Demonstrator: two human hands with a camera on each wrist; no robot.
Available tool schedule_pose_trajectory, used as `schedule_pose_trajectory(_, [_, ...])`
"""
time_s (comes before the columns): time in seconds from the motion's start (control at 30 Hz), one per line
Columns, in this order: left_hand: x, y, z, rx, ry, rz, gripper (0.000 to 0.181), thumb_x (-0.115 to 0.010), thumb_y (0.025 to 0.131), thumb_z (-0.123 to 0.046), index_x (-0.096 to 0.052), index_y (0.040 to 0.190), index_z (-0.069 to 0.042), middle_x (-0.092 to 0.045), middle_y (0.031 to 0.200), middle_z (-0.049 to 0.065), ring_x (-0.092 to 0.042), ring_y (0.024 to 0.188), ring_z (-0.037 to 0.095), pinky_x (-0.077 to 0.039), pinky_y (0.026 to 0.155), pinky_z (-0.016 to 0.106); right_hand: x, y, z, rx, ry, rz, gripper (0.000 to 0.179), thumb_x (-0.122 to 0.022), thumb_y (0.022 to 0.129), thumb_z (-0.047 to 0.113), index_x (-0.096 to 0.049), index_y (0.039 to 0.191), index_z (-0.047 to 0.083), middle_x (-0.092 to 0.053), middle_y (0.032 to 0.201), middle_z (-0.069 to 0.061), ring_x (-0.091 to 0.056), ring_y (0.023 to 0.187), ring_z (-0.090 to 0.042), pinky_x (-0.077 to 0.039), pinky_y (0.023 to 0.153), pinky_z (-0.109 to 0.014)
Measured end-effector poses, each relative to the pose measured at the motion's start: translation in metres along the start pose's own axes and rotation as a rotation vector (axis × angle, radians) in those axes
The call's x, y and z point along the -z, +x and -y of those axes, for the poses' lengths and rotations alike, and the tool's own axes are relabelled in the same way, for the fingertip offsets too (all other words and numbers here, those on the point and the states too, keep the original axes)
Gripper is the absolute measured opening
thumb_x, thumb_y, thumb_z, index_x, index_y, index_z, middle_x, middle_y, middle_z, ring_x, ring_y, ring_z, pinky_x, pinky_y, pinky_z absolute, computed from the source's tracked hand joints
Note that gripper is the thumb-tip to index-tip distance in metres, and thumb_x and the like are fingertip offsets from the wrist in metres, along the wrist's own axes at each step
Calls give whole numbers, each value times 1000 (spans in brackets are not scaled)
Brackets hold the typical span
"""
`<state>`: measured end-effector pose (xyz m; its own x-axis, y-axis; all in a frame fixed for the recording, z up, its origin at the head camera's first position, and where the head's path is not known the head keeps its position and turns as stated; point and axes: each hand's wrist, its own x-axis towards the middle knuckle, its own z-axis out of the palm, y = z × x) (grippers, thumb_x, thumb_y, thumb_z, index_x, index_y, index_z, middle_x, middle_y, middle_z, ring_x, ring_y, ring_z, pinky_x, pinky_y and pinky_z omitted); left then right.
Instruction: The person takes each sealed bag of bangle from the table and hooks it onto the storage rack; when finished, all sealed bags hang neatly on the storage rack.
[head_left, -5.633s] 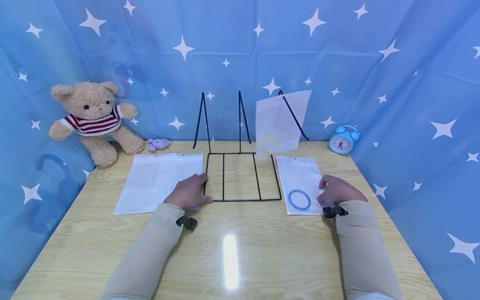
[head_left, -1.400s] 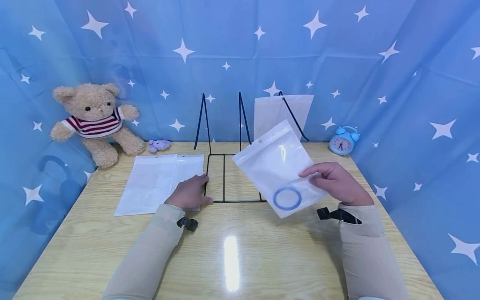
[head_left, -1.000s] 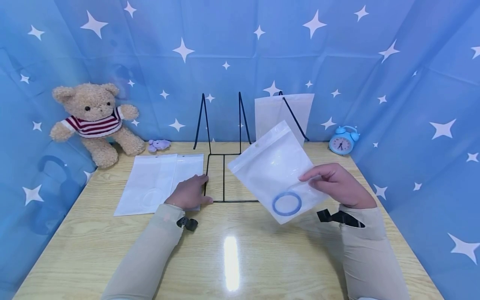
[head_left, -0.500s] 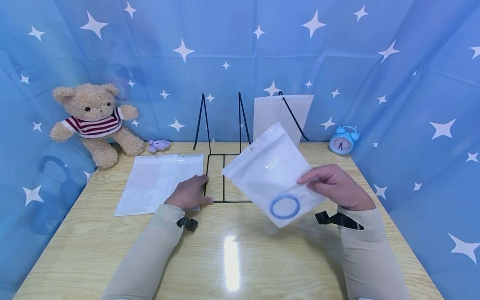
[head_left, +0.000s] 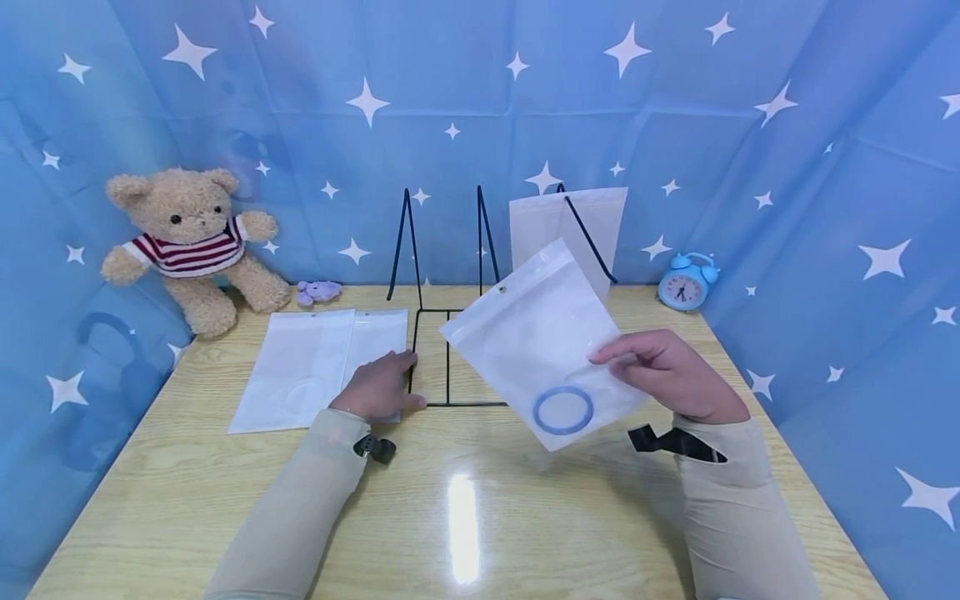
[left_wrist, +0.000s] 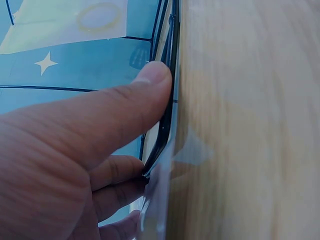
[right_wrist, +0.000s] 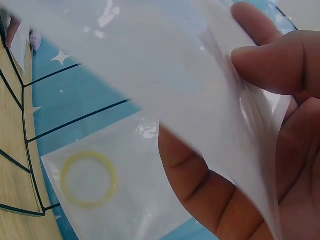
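My right hand (head_left: pixel 671 379) pinches a clear zip bag (head_left: pixel 517 333) between thumb and fingers at its side. The bag hangs tilted above the right part of the black wire rack (head_left: pixel 447 358), its holed zip edge up and to the left. A blue ring (head_left: pixel 562 432) shows in its lower corner. At the rack's front left corner, my left hand (head_left: pixel 377 387) holds the wire, thumb (left_wrist: pixel 155 75) on the front bar and fingers on the side bar. From the rack's right hook hangs another zip bag (head_left: pixel 543 221); its yellow ring (right_wrist: pixel 64 180) shows in the right wrist view.
Two overlapping zip bags (head_left: pixel 296 358) lie left of the rack, one partly under my left hand. A teddy bear (head_left: pixel 191 242) and a small purple toy (head_left: pixel 318 292) are at the back left, a blue alarm clock (head_left: pixel 682 287) at the back right.
The bag with the blue ring was lifted from the table right of the rack. Over the last second it has shifted slightly left. My left hand has stayed on the rack.
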<state>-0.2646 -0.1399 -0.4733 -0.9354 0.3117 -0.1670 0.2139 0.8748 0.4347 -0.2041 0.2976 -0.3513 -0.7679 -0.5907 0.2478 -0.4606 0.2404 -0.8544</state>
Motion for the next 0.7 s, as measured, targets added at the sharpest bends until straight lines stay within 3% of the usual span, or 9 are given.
schedule_pose_trajectory(0.17, [0, -1, 0, -9, -1, 0, 91, -83, 92, -43, -40, 163, -6, -36, 170, 14, -30, 158, 40, -31, 124, 63, -2, 2, 0, -6, -27, -3, 32, -55, 103, -11, -75, 125, 2, -74, 123, 7, -75, 88, -17, -64, 71, -32])
schedule_pose_trajectory(0.37, [0, -1, 0, -15, -1, 1, 91, -83, 92, -43, -40, 163, -6, -36, 170, 15, -31, 158, 40, -31, 124, 63, -5, 5, -2, -33, -116, -42, 33, -57, 102, -10, -75, 126, 4, -73, 124, 12, -68, 88, -13, -59, 70, -26])
schedule_pose_trajectory(0.57, [1, -1, -1, -14, 5, 2, 91, -83, 91, -42, -41, 162, -6, -36, 170, 15, -31, 158, 41, -31, 124, 62, -8, 9, -5, -74, -146, -81, 32, -58, 103, -6, -76, 126, 6, -64, 82, 4, -54, 71, -16, -50, 64, -25])
schedule_pose_trajectory(0.7, [1, -1, -1, -9, 5, 5, 91, -83, 91, -43, -40, 163, -6, -36, 170, 15, -30, 158, 40, -31, 125, 61, -9, 12, -9, -95, -151, -85, 30, -58, 104, -3, -77, 125, 6, -60, 77, -1, -56, 72, -16, -51, 66, -25])
